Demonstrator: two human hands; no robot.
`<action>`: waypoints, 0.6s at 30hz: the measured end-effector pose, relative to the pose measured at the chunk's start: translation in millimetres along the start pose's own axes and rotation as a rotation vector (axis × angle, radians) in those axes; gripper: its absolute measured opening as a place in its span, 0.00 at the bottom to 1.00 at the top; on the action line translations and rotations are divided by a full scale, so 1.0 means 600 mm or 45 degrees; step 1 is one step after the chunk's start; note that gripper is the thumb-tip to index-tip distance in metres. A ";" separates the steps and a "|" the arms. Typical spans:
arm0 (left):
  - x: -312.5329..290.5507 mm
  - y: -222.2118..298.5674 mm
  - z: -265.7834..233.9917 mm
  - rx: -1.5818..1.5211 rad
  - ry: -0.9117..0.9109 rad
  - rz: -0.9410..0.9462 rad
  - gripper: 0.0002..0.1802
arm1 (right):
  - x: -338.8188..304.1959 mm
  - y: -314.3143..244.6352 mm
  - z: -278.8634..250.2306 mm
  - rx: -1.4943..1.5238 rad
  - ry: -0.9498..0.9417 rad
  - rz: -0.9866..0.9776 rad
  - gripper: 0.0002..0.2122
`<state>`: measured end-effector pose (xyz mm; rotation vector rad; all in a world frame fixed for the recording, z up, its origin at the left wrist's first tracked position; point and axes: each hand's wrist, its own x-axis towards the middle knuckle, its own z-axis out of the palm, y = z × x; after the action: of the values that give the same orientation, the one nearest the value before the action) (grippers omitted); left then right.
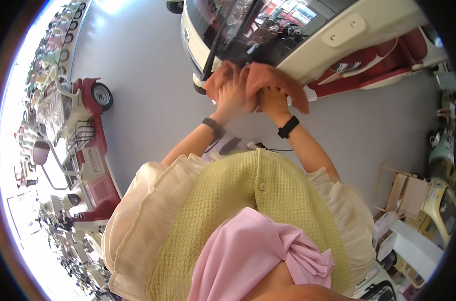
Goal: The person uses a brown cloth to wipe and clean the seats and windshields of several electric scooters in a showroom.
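A rust-orange cloth (275, 78) is bunched up in front of me, by the lower edge of a cream vehicle's windshield (280, 35). My left hand (231, 100) grips the left part of the cloth, its fingers partly lost in the folds and a little blurred. On the right part, my right hand (273, 104) is closed with its fingers bent into the fabric. Both wrists wear dark bands. The cloth hides the bit of bodywork just behind it, so I cannot tell how firmly it touches the vehicle.
The vehicle's open right side shows a red seat and door interior (363, 65). A black wiper (214, 55) stands near the glass. Left is a red and cream three-wheeler (90, 155) with a basket, before rows of scooters. Boxes and a frame (396, 190) are at right.
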<state>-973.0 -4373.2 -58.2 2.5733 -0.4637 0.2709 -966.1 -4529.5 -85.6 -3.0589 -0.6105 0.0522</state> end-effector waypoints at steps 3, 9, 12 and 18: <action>-0.023 -0.029 -0.014 0.064 -0.022 0.069 0.35 | 0.011 -0.026 0.038 0.602 0.135 -0.181 0.19; -0.015 -0.047 -0.108 -0.198 0.240 0.169 0.25 | 0.045 -0.069 0.025 1.338 0.099 -0.127 0.18; 0.003 -0.049 -0.160 -0.224 0.526 0.278 0.21 | 0.070 -0.081 -0.021 1.014 0.243 -0.466 0.17; 0.087 -0.119 -0.165 -0.434 0.573 0.312 0.23 | 0.127 -0.091 -0.140 0.268 1.265 -0.199 0.13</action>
<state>-908.3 -4278.5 8.5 2.0423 -0.5931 0.7659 -913.3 -4451.1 -2.4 -2.3621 -0.6610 -1.2069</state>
